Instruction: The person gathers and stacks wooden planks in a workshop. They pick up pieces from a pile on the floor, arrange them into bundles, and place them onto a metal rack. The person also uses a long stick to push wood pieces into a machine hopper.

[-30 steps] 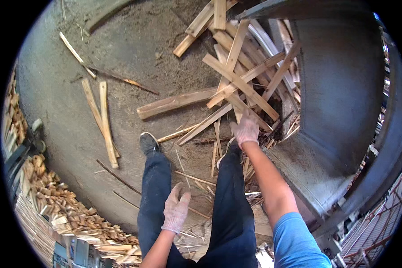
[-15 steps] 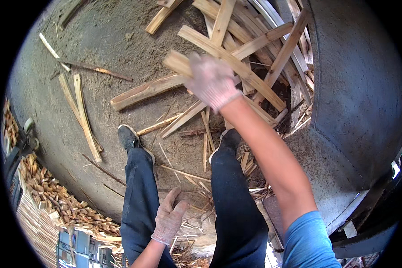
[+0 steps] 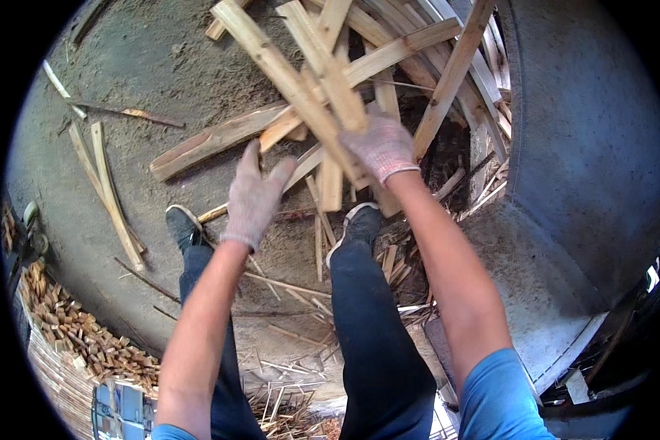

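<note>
Planks (image 3: 282,82), clamped near their lower ends in the right hand (image 3: 380,147), would balance better with the left hand (image 3: 254,196), fingers spread apart nearby, supporting them farther up.

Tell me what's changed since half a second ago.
The left hand has risen forward from beside the legs and is open near the planks. The right hand now appears to grip the near end of the long plank, which has swung steeper. The crossed strips at left stayed put.
</note>
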Motion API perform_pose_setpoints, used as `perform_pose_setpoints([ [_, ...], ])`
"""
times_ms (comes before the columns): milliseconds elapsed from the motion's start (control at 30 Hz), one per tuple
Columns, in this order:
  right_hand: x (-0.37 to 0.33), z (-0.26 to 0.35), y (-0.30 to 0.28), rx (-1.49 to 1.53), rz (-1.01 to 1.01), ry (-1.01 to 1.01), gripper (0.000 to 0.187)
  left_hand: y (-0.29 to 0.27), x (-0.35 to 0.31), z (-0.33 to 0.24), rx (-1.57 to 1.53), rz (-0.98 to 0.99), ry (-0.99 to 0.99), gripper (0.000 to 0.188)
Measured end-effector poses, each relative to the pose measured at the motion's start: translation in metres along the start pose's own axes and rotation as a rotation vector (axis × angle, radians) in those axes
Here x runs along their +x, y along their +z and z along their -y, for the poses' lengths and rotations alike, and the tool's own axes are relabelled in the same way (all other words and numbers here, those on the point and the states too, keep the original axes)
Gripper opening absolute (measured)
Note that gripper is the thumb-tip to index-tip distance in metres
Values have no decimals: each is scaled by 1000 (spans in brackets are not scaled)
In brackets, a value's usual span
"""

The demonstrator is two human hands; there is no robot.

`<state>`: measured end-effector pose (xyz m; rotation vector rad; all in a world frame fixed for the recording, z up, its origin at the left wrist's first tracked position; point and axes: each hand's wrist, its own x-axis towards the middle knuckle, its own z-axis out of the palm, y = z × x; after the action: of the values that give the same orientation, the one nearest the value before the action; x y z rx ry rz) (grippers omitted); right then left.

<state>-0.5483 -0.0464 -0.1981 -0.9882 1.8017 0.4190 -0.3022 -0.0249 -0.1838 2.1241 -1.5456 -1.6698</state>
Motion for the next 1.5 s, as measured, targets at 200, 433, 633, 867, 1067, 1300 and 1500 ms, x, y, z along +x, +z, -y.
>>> perform_pose_setpoints([
  [200, -1, -14, -8, -31, -555, 63, 88, 16, 74, -4, 262, -200, 175, 111],
  [433, 37, -98, -40, -51, -923, 470, 80, 18, 89, -31, 233, -33, 118, 96],
  [633, 24, -58, 26, 166, -495, 51, 66, 32, 78, -34, 92, 148, 16, 71],
  [867, -1, 7, 54, 622, -260, -4, 91, 37, 72, -24, -308, 195, -134, 73],
  [1067, -37, 66, 66, 163, 127, 48, 121, -9, 61, 22, -553, 201, -246, 59],
  [1300, 4, -16, -18, 174, -467, -395, 75, -3, 59, 80, -455, -42, -241, 57],
  [1500, 75, -134, -143, -361, -644, 40, 125, 10, 68, 67, -324, -122, -301, 71],
])
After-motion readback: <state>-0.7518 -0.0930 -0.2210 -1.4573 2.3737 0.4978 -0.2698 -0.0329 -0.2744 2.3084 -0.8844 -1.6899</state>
